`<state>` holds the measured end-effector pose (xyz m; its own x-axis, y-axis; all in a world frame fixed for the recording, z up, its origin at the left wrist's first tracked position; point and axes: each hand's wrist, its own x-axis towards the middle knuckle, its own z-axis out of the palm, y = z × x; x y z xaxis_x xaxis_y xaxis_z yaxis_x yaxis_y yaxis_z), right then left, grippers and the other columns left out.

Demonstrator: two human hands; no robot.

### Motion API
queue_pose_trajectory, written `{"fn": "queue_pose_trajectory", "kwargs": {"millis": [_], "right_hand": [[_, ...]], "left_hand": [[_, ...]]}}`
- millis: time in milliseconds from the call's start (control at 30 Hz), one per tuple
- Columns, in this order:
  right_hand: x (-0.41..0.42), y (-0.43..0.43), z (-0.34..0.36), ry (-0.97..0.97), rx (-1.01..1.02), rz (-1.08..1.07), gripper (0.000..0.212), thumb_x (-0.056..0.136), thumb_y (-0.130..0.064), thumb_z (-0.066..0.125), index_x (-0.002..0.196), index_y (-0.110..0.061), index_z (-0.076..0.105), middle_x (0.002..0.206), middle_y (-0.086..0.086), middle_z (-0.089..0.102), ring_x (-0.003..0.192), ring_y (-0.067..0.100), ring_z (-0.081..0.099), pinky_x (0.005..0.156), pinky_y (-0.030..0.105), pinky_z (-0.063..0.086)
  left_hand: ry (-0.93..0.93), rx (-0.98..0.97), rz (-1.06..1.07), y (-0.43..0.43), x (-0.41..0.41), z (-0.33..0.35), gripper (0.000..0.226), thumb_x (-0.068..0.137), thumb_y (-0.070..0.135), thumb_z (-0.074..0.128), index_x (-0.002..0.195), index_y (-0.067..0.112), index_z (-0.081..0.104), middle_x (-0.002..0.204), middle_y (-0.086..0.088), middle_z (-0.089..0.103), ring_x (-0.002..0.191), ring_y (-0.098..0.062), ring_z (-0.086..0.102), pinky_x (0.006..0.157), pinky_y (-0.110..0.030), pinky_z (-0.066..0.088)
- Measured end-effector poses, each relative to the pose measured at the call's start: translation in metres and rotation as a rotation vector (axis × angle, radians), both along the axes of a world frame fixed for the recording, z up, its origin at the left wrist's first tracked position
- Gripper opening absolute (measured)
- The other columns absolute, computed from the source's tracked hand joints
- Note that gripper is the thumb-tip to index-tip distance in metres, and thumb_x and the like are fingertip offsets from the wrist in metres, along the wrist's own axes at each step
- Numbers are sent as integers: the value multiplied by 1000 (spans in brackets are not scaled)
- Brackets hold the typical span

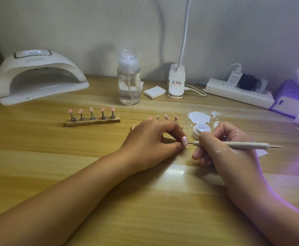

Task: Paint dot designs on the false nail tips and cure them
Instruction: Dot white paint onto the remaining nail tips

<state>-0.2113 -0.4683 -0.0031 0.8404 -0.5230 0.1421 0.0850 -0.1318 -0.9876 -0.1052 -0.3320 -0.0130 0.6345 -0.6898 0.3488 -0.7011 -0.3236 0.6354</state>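
My left hand pinches a pink false nail tip on its small stand, held just above the table. My right hand grips a grey dotting tool like a pen, and its fine tip touches the lower edge of that nail, which bears white dots. An open jar of white gel sits just behind my right hand, its lid beside it. A wooden holder to the left carries several pink tips on metal stands. A second holder is partly hidden behind my left hand.
A white curing lamp stands at the back left. A clear pump bottle, white pad, desk lamp base, power strip and tissue box line the back. White spilled paint marks the wooden table.
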Motion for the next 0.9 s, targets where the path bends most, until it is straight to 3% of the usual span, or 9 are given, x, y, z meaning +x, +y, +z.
{"fn": "queue_pose_trajectory", "kwargs": {"millis": [167, 267, 467, 600, 733, 900], "right_hand": [[-1, 0, 0, -3, -10, -1, 35, 85, -8, 66, 57, -20, 49, 55, 14, 66, 44, 14, 54, 44, 21, 45], [-1, 0, 1, -10, -3, -29, 36, 84, -7, 64, 55, -24, 53, 53, 13, 66, 43, 12, 53, 43, 20, 44], [-1, 1, 2, -31, 9, -32, 36, 83, -6, 63, 54, -25, 52, 51, 12, 64, 41, 11, 51, 41, 19, 42], [-1, 0, 2, -16, -7, -17, 36, 84, -8, 64, 55, -26, 54, 54, 12, 66, 43, 12, 53, 44, 21, 44], [-1, 0, 1, 1, -35, -16, 35, 85, -9, 65, 56, -28, 56, 56, 12, 68, 44, 11, 56, 48, 23, 46], [-1, 0, 1, -4, -18, 4, 36, 84, -7, 65, 56, -27, 54, 57, 13, 68, 44, 11, 56, 45, 20, 46]], "left_hand": [[-5, -2, 1, 0, 0, 1, 19, 82, 29, 75, 76, 43, 64, 70, 36, 61, 62, 16, 47, 81, -28, 35], [-11, -2, -3, 0, 0, 1, 18, 82, 28, 76, 76, 42, 64, 66, 39, 58, 64, 21, 46, 87, -27, 36], [-16, -17, -26, 0, -1, 1, 19, 82, 23, 76, 78, 38, 66, 62, 41, 55, 66, 30, 43, 80, -29, 33], [-18, -26, -33, 0, -2, 1, 19, 82, 21, 76, 77, 37, 66, 62, 41, 55, 64, 27, 44, 79, -28, 33], [-21, -33, -27, 0, -2, 2, 21, 81, 20, 77, 76, 38, 66, 63, 40, 56, 58, 14, 49, 73, -25, 33], [-10, -30, -28, 1, -3, 3, 25, 80, 19, 76, 74, 39, 63, 60, 40, 54, 59, 17, 48, 73, -28, 33]]}}
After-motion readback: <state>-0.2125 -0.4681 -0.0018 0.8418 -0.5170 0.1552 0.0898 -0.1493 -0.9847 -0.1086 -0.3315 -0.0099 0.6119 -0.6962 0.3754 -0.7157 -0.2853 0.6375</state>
